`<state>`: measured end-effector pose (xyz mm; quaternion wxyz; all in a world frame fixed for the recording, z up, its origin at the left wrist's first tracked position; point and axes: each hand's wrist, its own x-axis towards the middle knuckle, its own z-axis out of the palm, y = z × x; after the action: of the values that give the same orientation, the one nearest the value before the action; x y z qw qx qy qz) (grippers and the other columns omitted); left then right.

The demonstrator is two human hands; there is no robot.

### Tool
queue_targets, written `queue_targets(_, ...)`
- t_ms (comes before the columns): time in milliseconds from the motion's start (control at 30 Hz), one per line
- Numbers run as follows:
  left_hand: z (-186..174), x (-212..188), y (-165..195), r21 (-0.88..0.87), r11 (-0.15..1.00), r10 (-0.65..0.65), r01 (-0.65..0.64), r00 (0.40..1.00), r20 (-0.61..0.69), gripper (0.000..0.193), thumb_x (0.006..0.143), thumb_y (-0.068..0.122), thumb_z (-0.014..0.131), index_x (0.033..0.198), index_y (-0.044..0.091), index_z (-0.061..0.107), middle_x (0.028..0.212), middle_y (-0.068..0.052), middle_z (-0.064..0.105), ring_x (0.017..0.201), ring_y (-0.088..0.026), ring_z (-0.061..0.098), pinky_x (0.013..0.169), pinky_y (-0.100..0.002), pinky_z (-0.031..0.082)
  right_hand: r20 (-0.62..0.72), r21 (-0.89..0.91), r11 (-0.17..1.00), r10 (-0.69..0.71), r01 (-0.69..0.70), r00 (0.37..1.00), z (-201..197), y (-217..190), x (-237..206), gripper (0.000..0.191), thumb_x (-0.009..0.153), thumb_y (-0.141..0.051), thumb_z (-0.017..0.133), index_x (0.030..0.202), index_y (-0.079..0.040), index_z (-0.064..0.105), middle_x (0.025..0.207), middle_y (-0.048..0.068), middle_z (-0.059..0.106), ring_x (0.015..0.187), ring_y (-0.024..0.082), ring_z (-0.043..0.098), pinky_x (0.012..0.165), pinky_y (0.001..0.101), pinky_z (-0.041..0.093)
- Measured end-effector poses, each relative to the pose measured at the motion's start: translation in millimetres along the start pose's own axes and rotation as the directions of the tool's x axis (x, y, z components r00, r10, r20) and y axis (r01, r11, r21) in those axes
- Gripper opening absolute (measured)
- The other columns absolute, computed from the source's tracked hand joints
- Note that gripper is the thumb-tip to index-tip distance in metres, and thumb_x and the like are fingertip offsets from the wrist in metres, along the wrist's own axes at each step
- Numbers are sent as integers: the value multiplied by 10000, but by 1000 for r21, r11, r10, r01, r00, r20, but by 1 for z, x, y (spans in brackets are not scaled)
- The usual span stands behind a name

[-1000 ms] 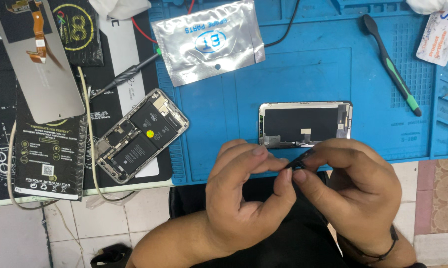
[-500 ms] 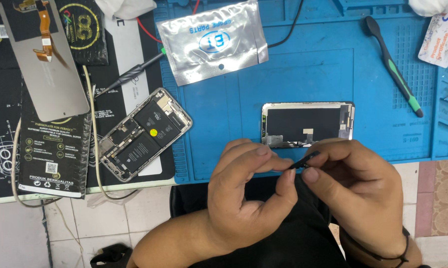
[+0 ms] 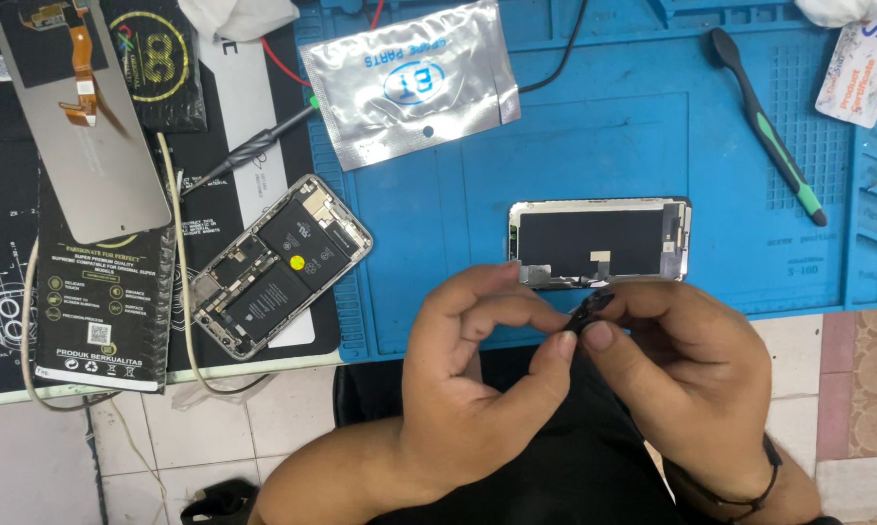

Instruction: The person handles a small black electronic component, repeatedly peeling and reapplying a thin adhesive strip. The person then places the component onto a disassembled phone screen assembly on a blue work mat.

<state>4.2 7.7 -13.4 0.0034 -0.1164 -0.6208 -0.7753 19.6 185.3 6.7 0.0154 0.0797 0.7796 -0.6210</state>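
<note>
My left hand [image 3: 477, 379] and my right hand [image 3: 686, 374] meet below the blue mat's near edge, both pinching a small black flat part [image 3: 591, 309] between thumbs and forefingers. Just beyond my fingers a phone screen panel [image 3: 602, 243] lies back side up on the blue work mat [image 3: 652, 136]. To the left an opened phone body [image 3: 281, 264], with its battery and boards showing, rests tilted on a black mat [image 3: 1, 194].
A silver foil pouch [image 3: 414, 83] lies at the mat's top. A black-and-green pry tool [image 3: 764, 122] is at the right, a black screwdriver [image 3: 254, 148] on the left. Another display panel [image 3: 79, 122] with an orange flex lies on black packaging [image 3: 98, 301] at far left.
The hands have stayed together over my lap, with small finger shifts around the black part. The view has drifted slightly; nothing on the mats has moved.
</note>
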Motion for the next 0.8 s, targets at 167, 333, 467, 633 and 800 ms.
queue_targets(167, -12, 8, 4, -48, 981, -181, 188, 975, 126, 652, 910, -80, 747, 1456, -33, 395, 979, -102, 703, 986, -146, 691, 1103, -323, 482, 59, -80, 997, -2, 7, 998, -5, 3, 0, 192, 881, 6, 753, 1060, 36, 687, 994, 104, 731, 860, 120, 680, 726, 222, 555)
queue_targets(333, -12, 10, 1, -140, 972, -181, 190, 981, 71, 592, 997, -84, 732, 1483, -24, 398, 947, -64, 699, 934, -107, 701, 968, -272, 543, 200, 261, 955, 93, -145, 975, -8, 2, 2, 273, 895, 39, 711, 1162, 68, 663, 1029, 133, 745, 935, 157, 720, 802, 267, 602)
queue_targets(467, -9, 6, -3, -87, 989, -117, 118, 993, 16, 592, 995, -95, 735, 1467, -23, 385, 932, -61, 684, 938, -113, 690, 972, -269, 537, 199, 259, 938, 181, -230, 963, -7, 1, 3, 284, 898, 49, 689, 1179, 79, 667, 1045, 163, 755, 958, 185, 735, 835, 297, 609)
queue_targets(633, -8, 4, -5, -65, 995, -83, 82, 996, -20, 587, 996, -97, 737, 1462, -28, 387, 929, -62, 682, 940, -117, 689, 978, -273, 543, 144, 137, 986, 79, -99, 986, -3, -2, 3, 288, 911, 44, 692, 1196, 79, 665, 1104, 174, 744, 999, 183, 731, 860, 285, 605)
queue_targets(800, -8, 3, -6, -29, 998, -64, 63, 998, -20, 576, 999, -89, 741, 1456, -27, 395, 932, -63, 687, 948, -117, 692, 951, -270, 516, 63, -13, 987, -159, 160, 985, 2, -3, 2, 282, 913, 46, 730, 1182, 58, 647, 1172, 148, 707, 1050, 171, 715, 893, 258, 599)
